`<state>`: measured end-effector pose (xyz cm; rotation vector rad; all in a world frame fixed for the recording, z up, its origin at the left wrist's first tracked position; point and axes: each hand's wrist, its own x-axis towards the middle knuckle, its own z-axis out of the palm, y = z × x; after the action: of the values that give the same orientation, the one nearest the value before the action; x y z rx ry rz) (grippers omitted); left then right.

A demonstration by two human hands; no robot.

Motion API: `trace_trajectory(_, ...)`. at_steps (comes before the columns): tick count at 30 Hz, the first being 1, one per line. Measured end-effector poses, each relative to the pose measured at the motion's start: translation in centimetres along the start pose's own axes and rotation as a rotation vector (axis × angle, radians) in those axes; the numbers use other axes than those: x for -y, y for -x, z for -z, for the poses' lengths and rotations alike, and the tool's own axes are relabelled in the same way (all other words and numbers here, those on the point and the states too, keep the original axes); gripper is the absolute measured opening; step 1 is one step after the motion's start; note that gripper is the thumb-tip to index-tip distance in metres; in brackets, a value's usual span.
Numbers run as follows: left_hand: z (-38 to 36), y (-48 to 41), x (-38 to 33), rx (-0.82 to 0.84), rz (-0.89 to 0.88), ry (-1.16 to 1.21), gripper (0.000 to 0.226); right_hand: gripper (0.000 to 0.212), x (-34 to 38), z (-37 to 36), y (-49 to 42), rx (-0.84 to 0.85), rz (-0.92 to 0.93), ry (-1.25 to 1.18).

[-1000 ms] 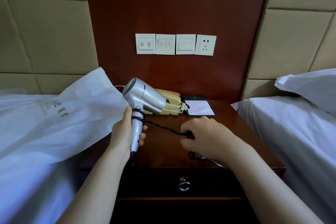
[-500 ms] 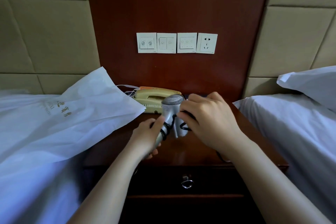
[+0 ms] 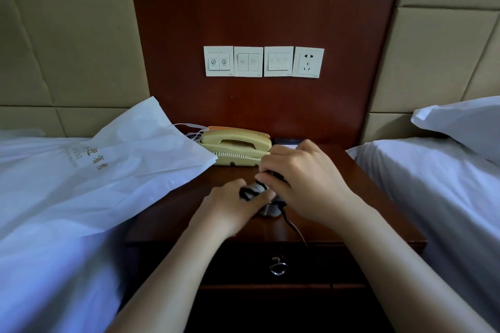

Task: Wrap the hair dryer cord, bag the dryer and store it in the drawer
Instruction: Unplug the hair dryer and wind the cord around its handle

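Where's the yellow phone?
In the head view, the phone sits at the back of the nightstand, just right of the white bag, below the wall switches.

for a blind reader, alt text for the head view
The left hand grips a silver hair dryer while the right hand pinches its black cord, partly looped round it, over a wooden nightstand. A white bag lies to its left.
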<state>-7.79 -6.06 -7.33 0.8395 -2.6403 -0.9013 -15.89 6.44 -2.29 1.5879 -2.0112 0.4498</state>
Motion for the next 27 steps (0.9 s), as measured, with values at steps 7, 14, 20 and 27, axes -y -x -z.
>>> trace_trajectory(7,-0.2,-0.1,0.1,-0.127,-0.032,-0.090,0.049,0.054,0.1,0.1,-0.1,0.072,0.030,-0.059)
trace_trajectory(14,-0.1,-0.1,0.0,-0.141,-0.071,-0.089,0.038,0.019,-0.9,-0.1,0.3,0.083,-0.027,-0.161)
trace_trajectory(20,0.3,0.3,-0.1,-0.141,-0.070,-0.111,0.039,0.020,-2.6,-0.2,0.8,0.065,-0.159,-0.040)
trace_trajectory(27,1.4,0.4,0.0,-0.092,-0.027,-0.088,0.036,0.031,-6.5,-0.4,1.9,-0.084,-0.329,-0.245)
